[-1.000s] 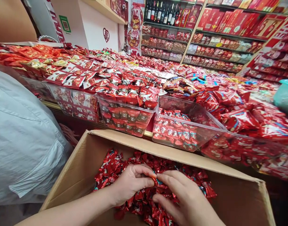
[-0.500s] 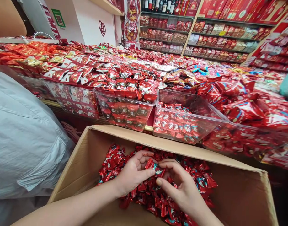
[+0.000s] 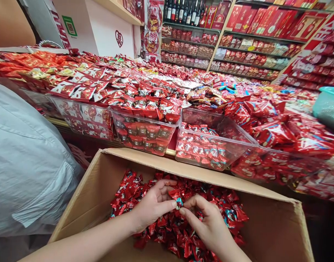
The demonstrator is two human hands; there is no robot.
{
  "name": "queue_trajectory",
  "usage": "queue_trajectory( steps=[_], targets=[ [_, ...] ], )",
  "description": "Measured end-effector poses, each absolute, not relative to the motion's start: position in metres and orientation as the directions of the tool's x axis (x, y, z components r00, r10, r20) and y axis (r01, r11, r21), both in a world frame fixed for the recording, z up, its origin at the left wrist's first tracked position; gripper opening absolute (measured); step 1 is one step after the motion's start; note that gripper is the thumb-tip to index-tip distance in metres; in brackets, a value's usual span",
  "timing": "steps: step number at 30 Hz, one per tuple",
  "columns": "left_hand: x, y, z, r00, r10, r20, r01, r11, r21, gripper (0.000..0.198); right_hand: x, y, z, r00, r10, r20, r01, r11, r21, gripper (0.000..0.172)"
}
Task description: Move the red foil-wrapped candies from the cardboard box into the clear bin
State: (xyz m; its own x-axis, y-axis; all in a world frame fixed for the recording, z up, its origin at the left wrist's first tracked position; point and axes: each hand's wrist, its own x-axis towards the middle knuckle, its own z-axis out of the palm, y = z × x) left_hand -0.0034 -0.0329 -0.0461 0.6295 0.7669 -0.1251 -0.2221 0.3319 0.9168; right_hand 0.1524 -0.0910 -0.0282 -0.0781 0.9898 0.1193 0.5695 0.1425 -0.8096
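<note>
Over an open cardboard box (image 3: 254, 236), my left hand (image 3: 153, 205) holds a red wrapped candy (image 3: 179, 202) with a blue patch, its thumb laid along the wrapper. My right hand (image 3: 210, 218) meets it from the other side, thumb and forefinger closed at the candy's right end. Its other fingers are curled and partly hidden. Beneath both hands lies a loose heap of similar red candies (image 3: 167, 229) in the box.
Behind the box, a clear plastic bin (image 3: 218, 145) is partly filled with like candies. Left of it stands a fuller bin (image 3: 145, 131) of dark-and-red packets. A teal basket (image 3: 329, 105) is at right. A person in light-coloured clothing (image 3: 27, 153) stands close at left.
My right thumb and forefinger have come together at the candy's end, where they were apart before. The candy is turned more upright. The view has shifted slightly.
</note>
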Motion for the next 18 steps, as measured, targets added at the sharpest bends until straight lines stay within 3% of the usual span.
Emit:
queue_trajectory(
  steps=[4,8,12,16,18],
  targets=[
    [-0.003,-0.032,-0.048,0.604,0.783,-0.151,-0.214,0.341,0.915,0.037,0.153,-0.092,-0.029,-0.106,0.973,0.206,0.614,0.227,-0.756,0.004],
    [-0.002,-0.032,-0.05,0.585,0.774,-0.243,-0.209,0.433,0.877,0.034,0.152,-0.094,-0.034,-0.262,0.898,0.352,0.705,0.428,-0.566,0.026],
    [-0.004,-0.032,-0.046,0.642,0.717,-0.272,-0.196,0.496,0.846,0.03,0.153,-0.095,-0.036,-0.357,0.813,0.459,0.737,0.548,-0.395,0.026],
    [-0.006,-0.031,-0.041,0.694,0.675,-0.25,-0.24,0.544,0.804,0.026,0.166,-0.095,0.002,-0.364,0.731,0.577,0.749,0.598,-0.286,0.027],
    [-0.007,-0.031,-0.041,0.69,0.677,-0.256,-0.239,0.547,0.802,0.025,0.18,-0.086,0.041,-0.265,0.693,0.67,0.815,0.532,-0.228,0.021]
  ],
)
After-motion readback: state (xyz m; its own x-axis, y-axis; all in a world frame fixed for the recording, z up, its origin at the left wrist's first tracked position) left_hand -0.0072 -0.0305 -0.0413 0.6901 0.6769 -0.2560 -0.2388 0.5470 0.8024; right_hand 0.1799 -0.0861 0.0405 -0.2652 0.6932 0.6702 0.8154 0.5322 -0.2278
